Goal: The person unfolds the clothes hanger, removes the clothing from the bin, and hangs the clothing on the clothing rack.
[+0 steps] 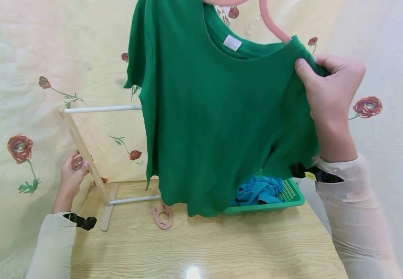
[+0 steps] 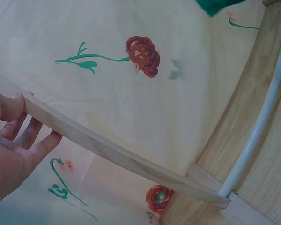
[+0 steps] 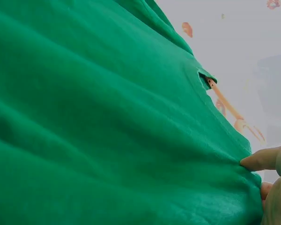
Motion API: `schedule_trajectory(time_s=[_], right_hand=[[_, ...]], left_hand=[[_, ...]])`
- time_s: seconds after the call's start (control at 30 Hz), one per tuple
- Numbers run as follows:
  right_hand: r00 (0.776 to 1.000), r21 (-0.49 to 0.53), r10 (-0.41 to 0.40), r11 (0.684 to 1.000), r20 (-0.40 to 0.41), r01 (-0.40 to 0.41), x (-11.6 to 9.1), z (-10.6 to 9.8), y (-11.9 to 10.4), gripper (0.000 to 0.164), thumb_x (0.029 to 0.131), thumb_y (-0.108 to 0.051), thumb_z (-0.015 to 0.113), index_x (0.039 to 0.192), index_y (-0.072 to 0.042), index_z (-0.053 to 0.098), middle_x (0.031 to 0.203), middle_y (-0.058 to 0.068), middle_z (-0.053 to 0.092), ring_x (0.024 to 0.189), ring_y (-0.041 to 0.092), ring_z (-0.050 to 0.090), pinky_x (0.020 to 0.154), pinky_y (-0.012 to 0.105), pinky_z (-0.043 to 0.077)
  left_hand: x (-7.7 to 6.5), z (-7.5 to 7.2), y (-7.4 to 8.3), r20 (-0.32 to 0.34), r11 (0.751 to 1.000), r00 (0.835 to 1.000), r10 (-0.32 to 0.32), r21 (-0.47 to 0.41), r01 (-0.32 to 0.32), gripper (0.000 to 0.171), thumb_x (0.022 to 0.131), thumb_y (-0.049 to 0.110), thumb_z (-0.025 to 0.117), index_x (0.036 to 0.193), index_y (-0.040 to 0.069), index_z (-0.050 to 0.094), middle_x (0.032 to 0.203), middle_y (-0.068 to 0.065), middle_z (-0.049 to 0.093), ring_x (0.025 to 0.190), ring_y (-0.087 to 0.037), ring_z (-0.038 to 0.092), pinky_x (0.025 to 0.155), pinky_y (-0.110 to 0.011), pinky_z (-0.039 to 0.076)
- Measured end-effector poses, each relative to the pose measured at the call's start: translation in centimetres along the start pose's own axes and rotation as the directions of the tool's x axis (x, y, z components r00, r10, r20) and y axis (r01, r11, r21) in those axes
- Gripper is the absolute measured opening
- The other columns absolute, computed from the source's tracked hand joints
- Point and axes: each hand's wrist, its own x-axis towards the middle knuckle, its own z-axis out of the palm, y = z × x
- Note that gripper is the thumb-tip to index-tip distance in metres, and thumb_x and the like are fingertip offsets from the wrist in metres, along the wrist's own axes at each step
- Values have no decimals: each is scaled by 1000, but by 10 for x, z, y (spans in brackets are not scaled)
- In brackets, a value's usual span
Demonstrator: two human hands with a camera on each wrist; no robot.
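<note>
A green T-shirt (image 1: 222, 116) hangs spread in the middle of the head view, with a white label inside its neckline. A pink hanger (image 1: 272, 21) runs into the neck opening; its top is cut off by the frame. My right hand (image 1: 333, 85) pinches the shirt at the shoulder, thumb in front. In the right wrist view, the cloth creases toward that thumb (image 3: 260, 159). On the left, my left hand (image 1: 72, 174) holds the slanted wooden post (image 2: 98, 145) of a drying rack between thumb and fingers. Part of the rack is hidden behind the shirt.
A green basket (image 1: 297, 195) with blue cloth (image 1: 260, 190) stands behind the shirt's lower right. Another pink hanger (image 1: 162, 216), folded, lies on the wooden table (image 1: 201, 248). White rods (image 1: 103, 109) join the rack. Flower-printed cloth (image 1: 16, 97) hangs behind.
</note>
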Motion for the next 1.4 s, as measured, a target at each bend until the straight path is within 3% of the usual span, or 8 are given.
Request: schedule_trajectory(time_s=[0.2,0.4,0.5,0.73,1.1,1.2,1.33,1.4], right_hand=[[1000,-74,12,997,29,-9,-26,9,28,20,88,-21,79,95,-4,83,74,-22,70,70,-1,65,71,16,48],[998,-167,-14,986,56,24,-58,17,51,23,91,-26,77,97,-4,82,89,0,79,73,-8,63,72,13,48],[998,-172,-6,985,59,16,-70,15,61,25,92,-27,76,98,-3,82,91,2,78,73,-9,62,71,13,49],[996,-115,28,993,83,-19,-94,-3,75,24,92,-23,76,101,-1,80,82,-30,66,75,-5,65,71,15,51],[979,-154,67,987,192,-37,-126,-27,96,20,93,-20,76,101,-2,80,86,-29,69,77,-7,67,71,10,52],[967,-147,51,989,248,-14,-136,-27,106,13,92,-11,76,100,-1,80,90,-16,76,79,-8,67,72,9,52],[946,-161,19,986,324,35,-149,-21,117,11,91,-6,76,100,-1,79,98,14,78,80,-12,64,72,6,51],[936,-206,19,977,351,57,-155,-15,122,10,91,-7,77,99,-1,79,96,18,77,79,-14,61,71,5,48]], left_hand=[[0,1,2,-10,999,1000,0,37,0,47,103,-1,50,146,20,48,108,14,58,96,6,62,78,-9,56],[0,1,1,-2,1000,1000,-2,17,2,44,103,-1,50,141,22,50,108,12,59,96,5,63,77,-10,57],[0,1,0,8,1000,1000,-3,11,3,44,104,0,50,141,22,49,108,12,59,96,5,63,77,-10,57],[1,1,1,4,1000,1000,-13,7,13,44,103,-2,50,140,22,49,108,10,58,95,4,63,76,-10,57],[2,1,3,19,1000,1000,-10,27,9,47,104,-1,49,146,18,46,110,11,58,97,4,62,78,-9,57],[2,1,3,23,1000,1000,0,3,0,44,103,-2,49,141,21,48,109,11,59,96,4,63,77,-10,57],[1,0,2,21,1000,1000,14,-8,-14,43,103,-2,50,140,21,49,109,11,60,97,3,63,76,-10,57],[1,0,3,18,1000,1000,11,-5,-11,44,103,-2,50,141,21,49,109,12,60,97,3,63,76,-10,57]])
